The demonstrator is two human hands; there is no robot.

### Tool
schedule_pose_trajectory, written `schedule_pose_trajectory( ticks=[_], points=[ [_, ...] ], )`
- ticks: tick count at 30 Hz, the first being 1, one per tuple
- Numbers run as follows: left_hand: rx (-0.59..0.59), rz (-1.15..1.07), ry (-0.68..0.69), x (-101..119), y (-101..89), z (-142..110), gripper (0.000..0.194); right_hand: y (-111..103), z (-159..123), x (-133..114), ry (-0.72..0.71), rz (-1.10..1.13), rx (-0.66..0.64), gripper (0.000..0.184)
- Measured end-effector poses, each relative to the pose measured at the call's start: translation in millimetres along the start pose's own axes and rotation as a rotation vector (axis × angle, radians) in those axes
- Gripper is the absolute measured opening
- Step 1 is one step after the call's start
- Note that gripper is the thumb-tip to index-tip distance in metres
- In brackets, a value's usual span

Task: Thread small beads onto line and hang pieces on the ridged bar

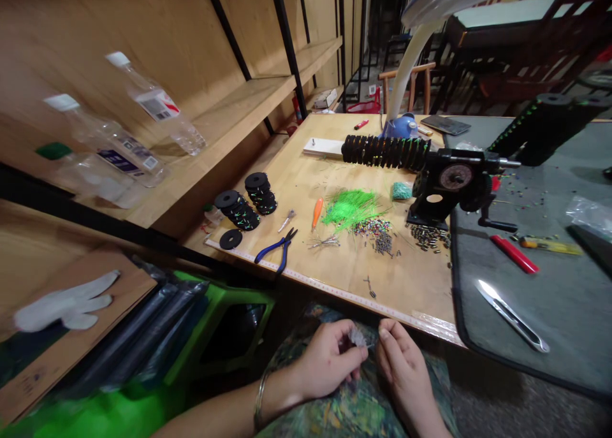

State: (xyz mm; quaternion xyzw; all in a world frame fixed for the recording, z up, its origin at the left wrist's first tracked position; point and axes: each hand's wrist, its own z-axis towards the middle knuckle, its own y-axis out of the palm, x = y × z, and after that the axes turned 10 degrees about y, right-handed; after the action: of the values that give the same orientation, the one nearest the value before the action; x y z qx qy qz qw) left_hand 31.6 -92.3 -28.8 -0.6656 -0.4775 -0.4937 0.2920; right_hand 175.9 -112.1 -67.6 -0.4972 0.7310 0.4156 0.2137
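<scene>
My left hand (332, 355) is closed round a small crumpled clear plastic piece (357, 337), perhaps a little bag; its exact kind does not show. Close beside it, my right hand (399, 352) is pinched, and whatever its fingertips hold is too small to make out. Both hands are above my lap, just off the table's near edge. Nearest to them on the wood lies a small dark metal piece with thin wire (371, 289). Farther in are bright green strands (352, 206), colourful beads (370, 226) and small grey metal parts (383, 244).
Blue-handled pliers (272, 253), an orange tool (317, 213) and black foam spools (238, 210) lie on the left. A hand-cranked winder (452, 180) stands on the right. Tweezers (512, 315) and a red knife (515, 254) rest on the grey mat (568, 336). Bottles (153, 103) stand on the shelf.
</scene>
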Motion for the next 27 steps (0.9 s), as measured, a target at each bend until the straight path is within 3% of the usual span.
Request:
schedule_pose_trajectory(
  ticks=[6,9,12,17,21,27],
  points=[
    [0.027,-0.095,-0.009,1.1,-0.2,2.3,0.027,3.0,-3.5,-2.4,-0.042,-0.004,0.040,0.044],
    [0.063,-0.042,0.092,0.7,-0.4,4.2,0.020,4.8,-4.7,-2.2,-0.060,-0.058,0.043,0.044],
    [0.098,0.036,0.185,1.3,-0.5,5.9,0.015,5.5,-5.2,0.1,-0.078,-0.148,0.016,0.042],
    [0.119,0.069,0.159,3.8,-2.1,6.1,0.015,2.0,-5.5,-1.9,-0.236,-0.401,0.029,0.032],
    [0.145,0.154,0.185,8.8,-10.6,0.6,0.013,2.0,-5.2,-13.6,-0.304,-0.666,-0.091,0.020],
    [0.072,0.266,0.229,25.8,-37.1,-12.8,0.016,19.4,-5.2,-35.5,-0.499,-1.018,-0.241,0.018]
  ],
)
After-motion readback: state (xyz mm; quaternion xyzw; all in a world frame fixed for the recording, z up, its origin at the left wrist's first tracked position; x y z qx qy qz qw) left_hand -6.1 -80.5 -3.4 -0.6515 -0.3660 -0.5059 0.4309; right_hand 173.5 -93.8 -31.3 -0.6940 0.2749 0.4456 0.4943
